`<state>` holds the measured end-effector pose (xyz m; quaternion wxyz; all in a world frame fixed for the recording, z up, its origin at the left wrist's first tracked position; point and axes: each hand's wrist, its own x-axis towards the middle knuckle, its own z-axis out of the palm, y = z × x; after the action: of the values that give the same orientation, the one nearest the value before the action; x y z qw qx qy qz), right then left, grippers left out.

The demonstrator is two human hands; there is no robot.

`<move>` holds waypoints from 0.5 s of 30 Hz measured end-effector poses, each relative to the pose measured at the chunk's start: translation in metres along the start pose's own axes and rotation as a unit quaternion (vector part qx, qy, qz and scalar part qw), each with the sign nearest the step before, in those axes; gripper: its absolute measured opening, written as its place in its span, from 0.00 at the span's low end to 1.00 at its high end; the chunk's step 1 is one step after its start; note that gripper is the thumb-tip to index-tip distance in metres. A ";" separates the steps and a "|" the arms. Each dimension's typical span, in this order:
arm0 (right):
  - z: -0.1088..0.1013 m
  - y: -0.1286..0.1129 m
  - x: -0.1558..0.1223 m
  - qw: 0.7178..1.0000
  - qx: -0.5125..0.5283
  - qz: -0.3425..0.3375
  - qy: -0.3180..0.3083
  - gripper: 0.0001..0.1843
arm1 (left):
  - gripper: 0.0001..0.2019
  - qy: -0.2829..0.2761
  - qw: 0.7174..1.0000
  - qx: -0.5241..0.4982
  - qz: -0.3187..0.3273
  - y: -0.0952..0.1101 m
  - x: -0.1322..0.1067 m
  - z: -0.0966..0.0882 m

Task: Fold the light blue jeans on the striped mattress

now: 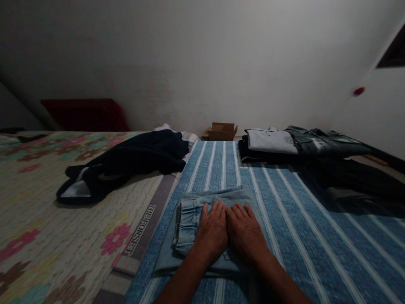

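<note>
Folded light-blue jeans lie on a blue-and-white striped cloth, their gathered waistband showing on the left side. Both hands rest palm down on the jeans, side by side and touching. My left hand lies flat with the fingers stretched forward, just right of the waistband. My right hand presses flat on the right part of the denim, its fingers extended too. Neither hand grips anything. The fabric under the palms is hidden.
A dark navy garment lies crumpled on the floral bedspread at left. A grey folded garment tops a dark pile at back right, beside a dark denim garment. A cardboard box stands by the wall.
</note>
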<state>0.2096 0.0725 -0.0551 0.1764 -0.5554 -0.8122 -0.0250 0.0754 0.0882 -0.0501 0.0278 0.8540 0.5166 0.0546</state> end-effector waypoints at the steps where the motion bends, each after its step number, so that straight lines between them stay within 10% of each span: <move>1: 0.000 0.000 0.000 1.000 -0.002 0.000 0.000 0.20 | 0.22 0.002 1.000 0.001 0.001 0.000 0.000 0.000; 15: 0.003 0.001 0.000 1.000 0.020 -0.005 0.013 0.21 | 0.22 0.007 1.000 -0.017 -0.006 0.002 0.000 -0.001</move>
<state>0.2099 0.0739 -0.0584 0.1981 -0.5473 -0.8130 -0.0170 0.0767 0.0875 -0.0487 0.0392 0.8500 0.5207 0.0692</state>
